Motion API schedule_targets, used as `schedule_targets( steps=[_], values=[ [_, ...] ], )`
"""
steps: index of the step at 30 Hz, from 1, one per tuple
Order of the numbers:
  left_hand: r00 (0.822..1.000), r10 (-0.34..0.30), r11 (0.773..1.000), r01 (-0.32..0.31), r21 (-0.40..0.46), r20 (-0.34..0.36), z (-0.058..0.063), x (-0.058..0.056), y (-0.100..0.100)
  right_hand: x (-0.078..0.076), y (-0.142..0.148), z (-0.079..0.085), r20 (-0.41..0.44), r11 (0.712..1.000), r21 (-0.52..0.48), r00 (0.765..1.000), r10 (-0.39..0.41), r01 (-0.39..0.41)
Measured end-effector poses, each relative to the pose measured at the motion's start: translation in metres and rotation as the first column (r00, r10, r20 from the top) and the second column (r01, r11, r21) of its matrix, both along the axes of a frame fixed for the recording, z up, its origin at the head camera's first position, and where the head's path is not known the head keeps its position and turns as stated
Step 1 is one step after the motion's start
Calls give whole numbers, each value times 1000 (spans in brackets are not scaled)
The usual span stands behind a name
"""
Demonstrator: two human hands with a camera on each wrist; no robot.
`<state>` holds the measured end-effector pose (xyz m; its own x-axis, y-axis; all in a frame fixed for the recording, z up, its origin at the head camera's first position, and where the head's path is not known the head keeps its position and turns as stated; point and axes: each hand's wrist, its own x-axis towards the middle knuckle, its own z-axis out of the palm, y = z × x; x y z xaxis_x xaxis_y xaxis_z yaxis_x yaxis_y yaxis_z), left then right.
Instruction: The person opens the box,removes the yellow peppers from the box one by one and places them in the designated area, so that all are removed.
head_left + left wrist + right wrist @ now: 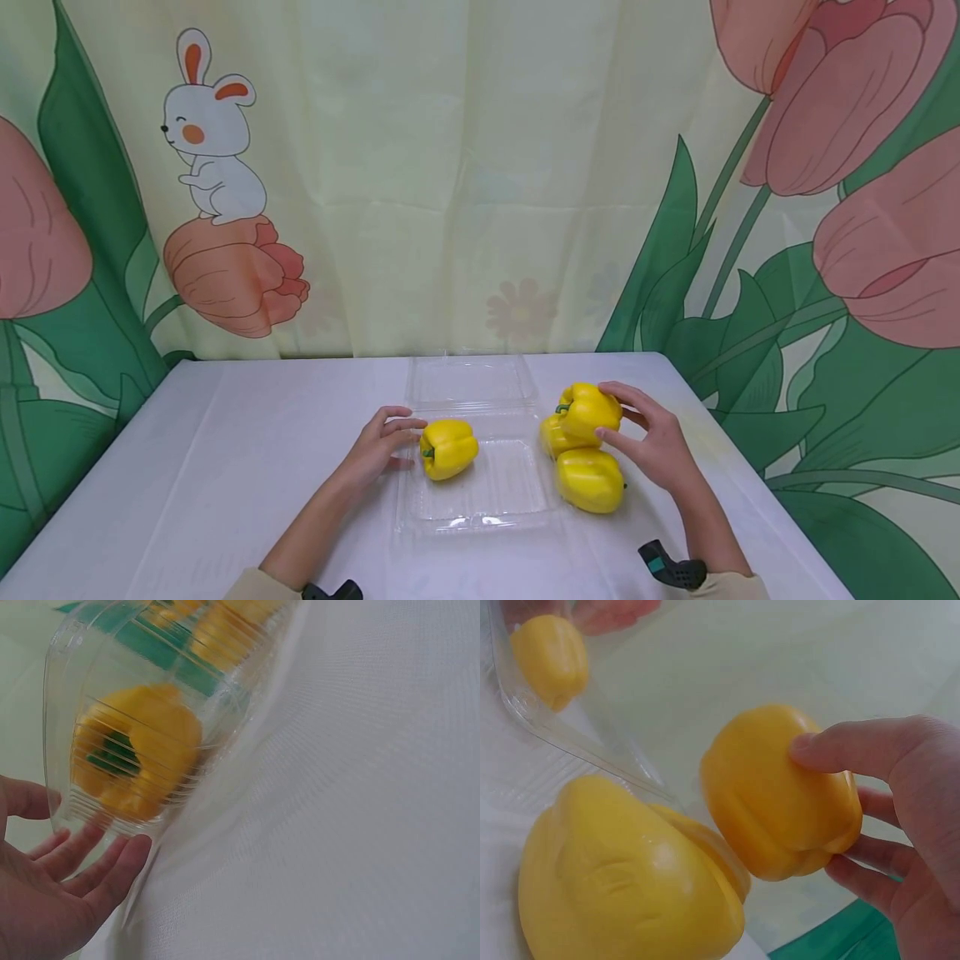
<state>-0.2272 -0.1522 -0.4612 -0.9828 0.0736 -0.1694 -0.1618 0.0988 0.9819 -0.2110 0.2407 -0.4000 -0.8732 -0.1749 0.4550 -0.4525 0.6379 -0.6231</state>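
Observation:
A yellow bell pepper [589, 408] is held up in my right hand [652, 437], thumb on one side and fingers on the other. Below it are two more yellow bell peppers, a partly hidden one [558, 437] and a nearer one [591, 481], both to the right of the clear plastic clamshell container [517, 492]. Inside the container, at its left side, lies another bell pepper [450, 450] with its green stem facing left. My left hand [382, 446] is at the container's left wall, its extended fingers [112, 877] against the outside of the clear plastic.
The container's clear lid [472, 383] lies folded back behind it, near the far table edge. A white cloth covers the table [225, 467]. Behind stands a curtain [390, 183] printed with tulips and a rabbit.

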Motion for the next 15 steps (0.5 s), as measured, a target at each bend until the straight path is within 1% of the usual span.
schedule_targets(
  steps=[8,15],
  values=[
    [1000,-10,1000,10,-2,-4,0,0,0,-1,4,-1,-4,1000,9,1000,-19,19],
    [1000,-12,1000,12,-4,-8,2,1,0,-3,8,-2,-1,1000,-1,1000,-14,14]
  ],
)
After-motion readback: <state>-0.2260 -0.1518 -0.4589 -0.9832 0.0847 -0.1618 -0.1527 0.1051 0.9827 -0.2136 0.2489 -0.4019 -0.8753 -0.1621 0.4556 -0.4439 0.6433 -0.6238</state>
